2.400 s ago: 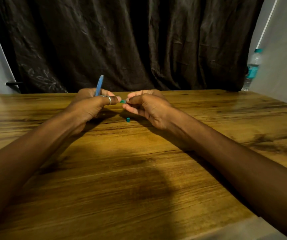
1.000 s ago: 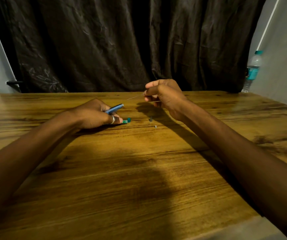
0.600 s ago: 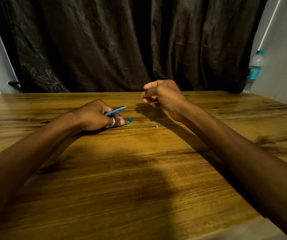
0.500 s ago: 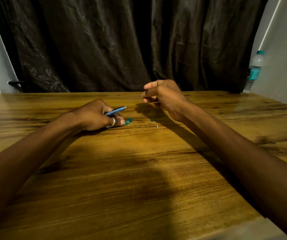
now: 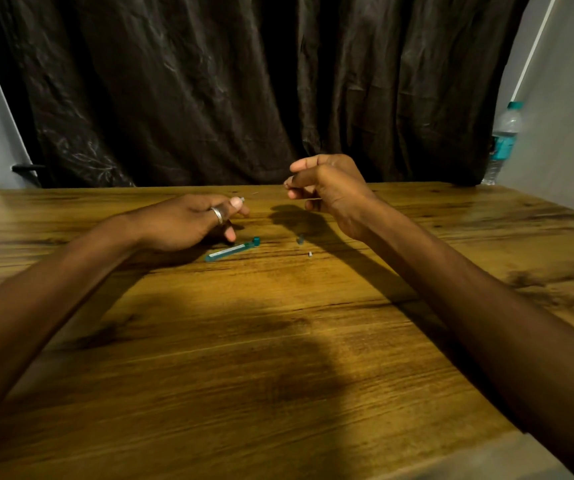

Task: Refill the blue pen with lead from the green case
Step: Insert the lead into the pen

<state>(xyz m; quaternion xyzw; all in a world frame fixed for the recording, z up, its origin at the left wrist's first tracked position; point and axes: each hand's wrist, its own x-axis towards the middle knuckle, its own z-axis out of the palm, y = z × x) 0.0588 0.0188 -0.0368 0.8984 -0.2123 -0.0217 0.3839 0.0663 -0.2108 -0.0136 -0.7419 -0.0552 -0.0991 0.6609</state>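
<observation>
Left hand (image 5: 188,221) now lifted off flat green case (image 5: 231,250), cap far-right.

Both bare forearms enter from the lower corners of the frame and converge toward its centre. The left hand (image 5: 188,221) lies low, left of centre, back upward, fingers curled, thumb and forefinger pressed together at a small tip; a ring (image 5: 217,215) circles one finger. The right hand (image 5: 330,188) is raised right of centre, fingers curled inward, thumb and forefinger pinched, wrist bent.
</observation>
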